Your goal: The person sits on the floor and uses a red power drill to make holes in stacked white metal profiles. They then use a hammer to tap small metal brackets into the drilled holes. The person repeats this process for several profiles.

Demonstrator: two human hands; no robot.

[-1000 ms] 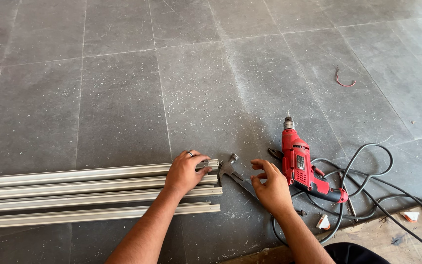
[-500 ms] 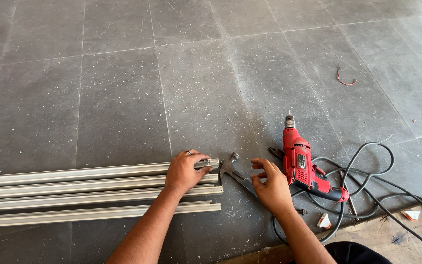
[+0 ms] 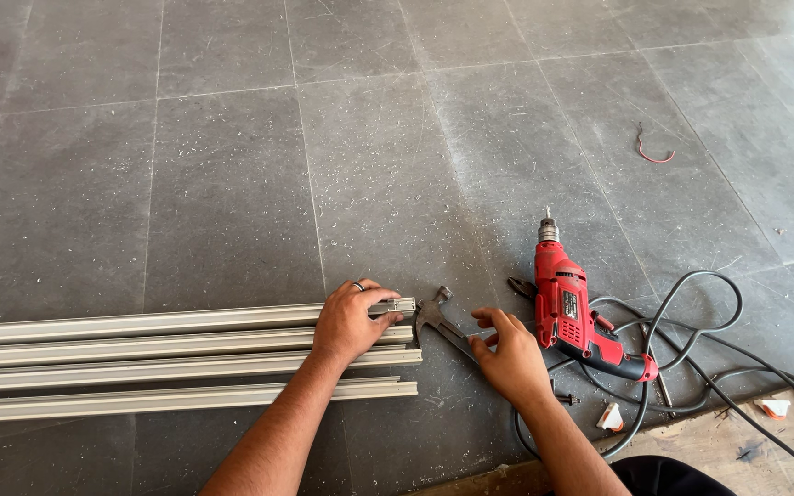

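Note:
Several long grey aluminium profiles (image 3: 140, 358) lie side by side on the tiled floor, their ends near the middle of the view. My left hand (image 3: 349, 321), a ring on one finger, rests on the ends of the two far profiles, fingers curled over the farthest one. My right hand (image 3: 505, 354) sits just right of them with fingers bent, touching the handle of a claw hammer (image 3: 436, 316) that lies on the floor. I cannot tell whether the fingers grip it. A red electric drill (image 3: 573, 312) lies just right of that hand, bit pointing away.
The drill's black cable (image 3: 691, 354) loops across the floor at the right. Pliers (image 3: 520, 287) lie beside the drill. A red wire scrap (image 3: 650, 152) lies farther off. A wooden board (image 3: 737, 445) with small white pieces is at the lower right. Dust and shavings speckle the grey tiles.
My right hand has slid slightly down and right along the hammer handle. My left hand stays on the profile ends.

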